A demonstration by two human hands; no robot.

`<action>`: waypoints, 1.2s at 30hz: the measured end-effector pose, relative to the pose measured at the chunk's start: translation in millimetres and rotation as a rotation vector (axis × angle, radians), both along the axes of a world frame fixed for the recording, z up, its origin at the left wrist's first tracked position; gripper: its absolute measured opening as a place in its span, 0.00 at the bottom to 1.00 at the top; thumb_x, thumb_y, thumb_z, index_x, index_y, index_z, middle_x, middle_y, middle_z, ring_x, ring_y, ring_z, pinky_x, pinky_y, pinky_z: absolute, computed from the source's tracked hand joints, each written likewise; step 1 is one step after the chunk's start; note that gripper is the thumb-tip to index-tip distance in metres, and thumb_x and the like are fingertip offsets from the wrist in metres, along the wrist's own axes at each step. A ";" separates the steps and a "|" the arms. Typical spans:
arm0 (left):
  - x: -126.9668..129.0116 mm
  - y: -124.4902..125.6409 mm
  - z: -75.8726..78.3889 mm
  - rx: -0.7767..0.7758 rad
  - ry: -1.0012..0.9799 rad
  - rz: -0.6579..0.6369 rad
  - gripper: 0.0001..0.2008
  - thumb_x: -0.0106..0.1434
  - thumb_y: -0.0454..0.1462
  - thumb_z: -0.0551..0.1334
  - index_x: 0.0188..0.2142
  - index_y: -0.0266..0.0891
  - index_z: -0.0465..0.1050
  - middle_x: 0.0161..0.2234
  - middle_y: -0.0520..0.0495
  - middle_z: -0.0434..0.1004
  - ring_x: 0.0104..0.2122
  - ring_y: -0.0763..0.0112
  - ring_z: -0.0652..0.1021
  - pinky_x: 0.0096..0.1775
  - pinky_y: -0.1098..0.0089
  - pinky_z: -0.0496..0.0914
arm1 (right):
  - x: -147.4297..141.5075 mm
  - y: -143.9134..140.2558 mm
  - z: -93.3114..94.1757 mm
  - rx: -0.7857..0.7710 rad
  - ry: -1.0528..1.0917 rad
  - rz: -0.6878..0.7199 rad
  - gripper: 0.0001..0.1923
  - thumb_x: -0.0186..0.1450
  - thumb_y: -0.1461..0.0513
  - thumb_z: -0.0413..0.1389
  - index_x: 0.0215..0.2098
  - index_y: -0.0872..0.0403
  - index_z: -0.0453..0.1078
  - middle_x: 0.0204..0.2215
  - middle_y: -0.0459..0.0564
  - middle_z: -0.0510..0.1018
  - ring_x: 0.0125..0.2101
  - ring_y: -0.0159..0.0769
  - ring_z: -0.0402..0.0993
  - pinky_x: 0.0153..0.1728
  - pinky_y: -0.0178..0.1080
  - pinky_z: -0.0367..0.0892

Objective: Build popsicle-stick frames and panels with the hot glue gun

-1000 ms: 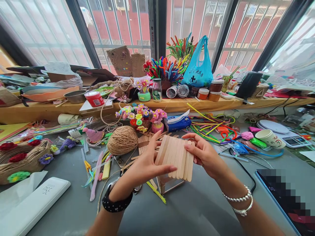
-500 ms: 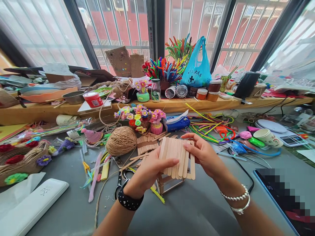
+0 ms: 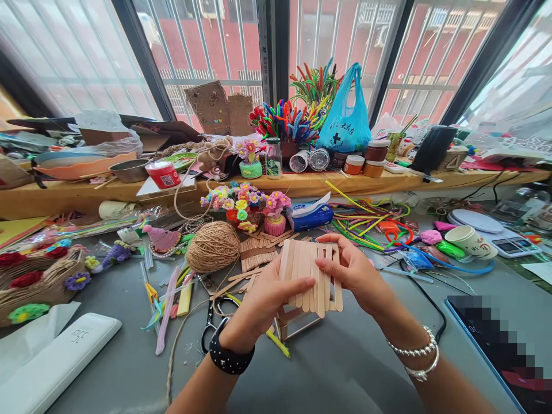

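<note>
I see my left hand (image 3: 265,302) and right hand (image 3: 353,270) both closed on a panel of craft sticks (image 3: 311,275), held upright above the middle of the table (image 3: 345,368), just over a small stick frame (image 3: 297,323). I judge the panel light, thin and stiff, but prone to splitting at its joints; gripping both side edges, as here, looks safest.

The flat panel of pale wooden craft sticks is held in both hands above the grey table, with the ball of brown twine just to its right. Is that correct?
Not quite. The head view shows the ball of brown twine to the left of the panel of pale wooden craft sticks, not the right. Both the left hand and right hand do hold it above the grey table.
</note>
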State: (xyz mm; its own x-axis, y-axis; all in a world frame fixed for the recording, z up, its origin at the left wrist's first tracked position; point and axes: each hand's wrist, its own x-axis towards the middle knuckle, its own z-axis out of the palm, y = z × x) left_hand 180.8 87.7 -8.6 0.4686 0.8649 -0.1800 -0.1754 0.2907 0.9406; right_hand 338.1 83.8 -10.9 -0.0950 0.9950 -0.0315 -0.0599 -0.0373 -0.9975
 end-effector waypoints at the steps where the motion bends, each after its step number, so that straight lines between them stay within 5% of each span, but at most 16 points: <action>1: 0.2 0.2 0.0 0.007 -0.006 0.010 0.29 0.47 0.38 0.66 0.48 0.36 0.62 0.38 0.43 0.73 0.35 0.64 0.74 0.34 0.69 0.67 | -0.1 -0.2 0.3 0.001 -0.002 0.002 0.22 0.52 0.56 0.58 0.42 0.50 0.57 0.31 0.45 0.69 0.29 0.31 0.67 0.23 0.30 0.64; 26: -1.5 4.9 -3.7 0.073 0.060 0.063 0.28 0.44 0.39 0.68 0.45 0.36 0.63 0.40 0.44 0.73 0.37 0.62 0.74 0.36 0.68 0.67 | 1.3 2.8 -3.8 0.063 -0.049 -0.010 0.19 0.54 0.56 0.56 0.41 0.50 0.57 0.29 0.44 0.69 0.25 0.29 0.68 0.16 0.27 0.60; 36: 1.4 0.4 1.9 0.083 0.099 0.110 0.26 0.46 0.39 0.66 0.45 0.37 0.64 0.38 0.46 0.74 0.36 0.64 0.74 0.34 0.71 0.67 | -2.8 2.0 -7.8 0.099 -0.108 -0.017 0.20 0.54 0.55 0.57 0.42 0.50 0.57 0.30 0.44 0.70 0.27 0.31 0.68 0.25 0.32 0.64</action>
